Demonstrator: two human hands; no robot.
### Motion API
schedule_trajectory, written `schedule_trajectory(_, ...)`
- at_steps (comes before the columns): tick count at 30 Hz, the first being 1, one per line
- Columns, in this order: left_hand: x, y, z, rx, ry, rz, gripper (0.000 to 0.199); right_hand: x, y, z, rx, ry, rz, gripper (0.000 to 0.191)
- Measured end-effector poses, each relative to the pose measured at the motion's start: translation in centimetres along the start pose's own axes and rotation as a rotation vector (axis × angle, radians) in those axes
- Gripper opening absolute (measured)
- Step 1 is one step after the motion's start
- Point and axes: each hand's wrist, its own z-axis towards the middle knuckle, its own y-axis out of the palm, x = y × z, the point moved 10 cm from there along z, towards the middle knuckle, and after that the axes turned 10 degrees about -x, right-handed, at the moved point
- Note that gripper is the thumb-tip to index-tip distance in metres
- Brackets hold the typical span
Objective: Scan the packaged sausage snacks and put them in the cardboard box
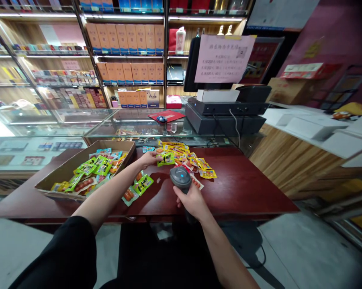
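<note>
My left hand [150,159] pinches a green snack packet [166,159] by its left end, above the dark red table. In my right hand [191,199] is a grey barcode scanner [181,179] with a blue light on top, its head just in front of the green packet. Yellow snack packets [178,149] lie in a loose pile behind and to the right of both hands. Left of the scanner, another green packet [143,184] and a clear packet of small sausages [129,195] rest on the table. A cardboard box [53,176] at the left holds many mixed packets.
Behind the red table [244,188] stands a glass counter [123,116] with a mouse [162,119] on a red mat. A monitor with a paper sign [224,60] sits on a black cash drawer [223,120]. Shelves of boxed goods line the back wall.
</note>
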Motion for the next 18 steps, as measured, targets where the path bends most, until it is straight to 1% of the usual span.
schedule_trajectory(7, 0.4, -0.6, -0.9, -0.007, -0.010, 0.013, 0.046, -0.4, 0.3, -0.1, 0.010, -0.015, -0.014, 0.023)
schedule_trajectory(11, 0.6, -0.5, -1.0, -0.033, 0.009, 0.048, 0.042, -0.7, 0.4, -0.1, 0.013, -0.014, -0.009, 0.023)
schedule_trajectory(14, 0.7, -0.6, -1.0, -0.030, 0.018, 0.055, 0.037, -0.9, 0.4, -0.1, 0.027, -0.021, -0.001, 0.023)
schedule_trajectory(18, 0.6, -0.5, -1.0, -0.020, 0.007, 0.021, 0.041, -0.9, 0.4, -0.2, 0.022, -0.022, -0.014, 0.023)
